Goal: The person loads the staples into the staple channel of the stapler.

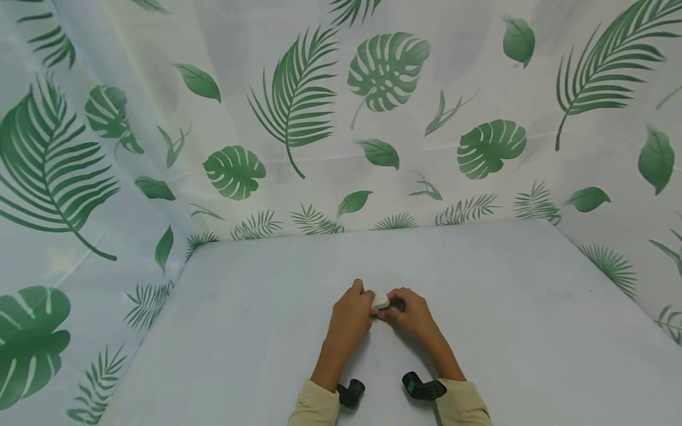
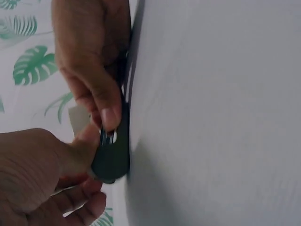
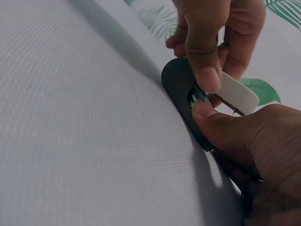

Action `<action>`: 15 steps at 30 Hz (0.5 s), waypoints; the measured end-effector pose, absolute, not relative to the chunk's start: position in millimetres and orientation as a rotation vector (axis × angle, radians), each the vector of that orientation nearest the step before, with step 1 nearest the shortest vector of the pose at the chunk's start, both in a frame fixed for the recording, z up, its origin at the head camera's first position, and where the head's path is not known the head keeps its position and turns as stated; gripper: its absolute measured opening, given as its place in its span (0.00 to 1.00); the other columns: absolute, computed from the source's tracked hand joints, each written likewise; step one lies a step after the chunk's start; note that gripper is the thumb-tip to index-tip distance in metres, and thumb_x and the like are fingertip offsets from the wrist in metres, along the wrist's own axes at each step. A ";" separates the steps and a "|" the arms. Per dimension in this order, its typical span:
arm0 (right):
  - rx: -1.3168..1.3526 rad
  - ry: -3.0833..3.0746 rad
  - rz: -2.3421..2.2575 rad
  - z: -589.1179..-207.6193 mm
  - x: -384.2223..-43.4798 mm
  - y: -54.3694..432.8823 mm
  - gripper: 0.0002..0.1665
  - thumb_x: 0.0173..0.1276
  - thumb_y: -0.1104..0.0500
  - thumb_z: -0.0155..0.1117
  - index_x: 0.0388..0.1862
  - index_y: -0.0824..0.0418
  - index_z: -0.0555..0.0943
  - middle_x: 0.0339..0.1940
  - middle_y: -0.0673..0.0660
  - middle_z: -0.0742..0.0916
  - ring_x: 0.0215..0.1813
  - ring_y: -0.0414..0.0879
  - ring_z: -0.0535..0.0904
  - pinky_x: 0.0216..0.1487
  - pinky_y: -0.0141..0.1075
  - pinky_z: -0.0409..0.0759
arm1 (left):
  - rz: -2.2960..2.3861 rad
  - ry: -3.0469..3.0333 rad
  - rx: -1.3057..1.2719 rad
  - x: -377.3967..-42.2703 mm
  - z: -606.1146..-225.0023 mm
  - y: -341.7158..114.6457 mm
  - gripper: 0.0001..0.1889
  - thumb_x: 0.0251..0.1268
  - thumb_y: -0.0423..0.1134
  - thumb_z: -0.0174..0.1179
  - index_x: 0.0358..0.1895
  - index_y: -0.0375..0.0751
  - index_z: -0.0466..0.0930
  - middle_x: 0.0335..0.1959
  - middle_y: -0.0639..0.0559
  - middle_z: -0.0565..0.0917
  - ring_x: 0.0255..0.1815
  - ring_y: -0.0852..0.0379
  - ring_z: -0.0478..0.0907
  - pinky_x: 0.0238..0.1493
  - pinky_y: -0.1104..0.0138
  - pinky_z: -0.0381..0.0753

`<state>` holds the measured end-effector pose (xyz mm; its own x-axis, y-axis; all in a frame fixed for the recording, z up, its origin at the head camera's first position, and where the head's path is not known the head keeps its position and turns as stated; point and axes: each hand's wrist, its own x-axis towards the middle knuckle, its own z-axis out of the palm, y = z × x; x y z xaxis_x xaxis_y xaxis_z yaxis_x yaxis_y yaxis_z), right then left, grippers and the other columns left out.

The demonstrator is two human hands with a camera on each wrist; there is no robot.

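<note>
Between my two hands is a small two-part device (image 1: 380, 302), close over the table. It has a dark, round-ended oblong body (image 3: 176, 80) and a white bar (image 3: 242, 94) that stands away from it at an angle. Shiny metal shows in a slot of the dark body in both wrist views. My left hand (image 1: 350, 316) pinches the device, its thumb lying on the dark body near the slot. From the other side my right hand (image 1: 412, 316) grips the opposite end, thumb tip at the slot. Fingers hide part of the white bar.
A pale cloth-covered table (image 1: 256, 331) spreads around the hands. White curtains with green leaves (image 1: 389, 71) rise at the back and sides. Black wrist straps with camera mounts (image 1: 423, 387) sit at both sleeve ends.
</note>
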<state>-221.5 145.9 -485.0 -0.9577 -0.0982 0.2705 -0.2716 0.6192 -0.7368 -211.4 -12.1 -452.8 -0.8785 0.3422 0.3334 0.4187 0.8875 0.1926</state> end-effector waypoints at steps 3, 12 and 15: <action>0.295 -2.653 1.271 -484.6 -221.9 145.9 0.13 0.52 0.65 0.77 0.35 0.64 0.83 0.39 0.58 0.86 0.48 0.54 0.81 0.54 0.50 0.76 | -0.667 -2.825 -0.557 -214.9 -455.8 -21.8 0.18 0.58 0.47 0.67 0.49 0.40 0.85 0.36 0.51 0.76 0.30 0.62 0.72 0.32 0.71 0.75; 0.383 -2.760 1.338 -479.9 -221.2 153.9 0.18 0.61 0.55 0.72 0.45 0.64 0.82 0.47 0.59 0.85 0.57 0.58 0.78 0.62 0.56 0.71 | -1.470 -2.718 -0.486 -216.7 -472.0 -43.9 0.15 0.71 0.45 0.57 0.55 0.43 0.80 0.47 0.43 0.84 0.47 0.48 0.83 0.47 0.57 0.81; 0.371 -2.793 1.405 -477.8 -223.1 155.2 0.21 0.69 0.49 0.65 0.50 0.64 0.82 0.49 0.58 0.84 0.59 0.57 0.77 0.63 0.55 0.71 | -1.488 -2.706 -0.452 -215.7 -471.0 -44.3 0.14 0.70 0.45 0.58 0.52 0.43 0.82 0.46 0.43 0.84 0.47 0.48 0.83 0.47 0.57 0.81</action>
<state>-223.1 155.2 -477.8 -0.9722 -0.2121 0.0991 -0.2060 0.5739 -0.7926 -215.7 -44.3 -471.0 -0.9578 0.2415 0.1557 0.2608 0.5035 0.8237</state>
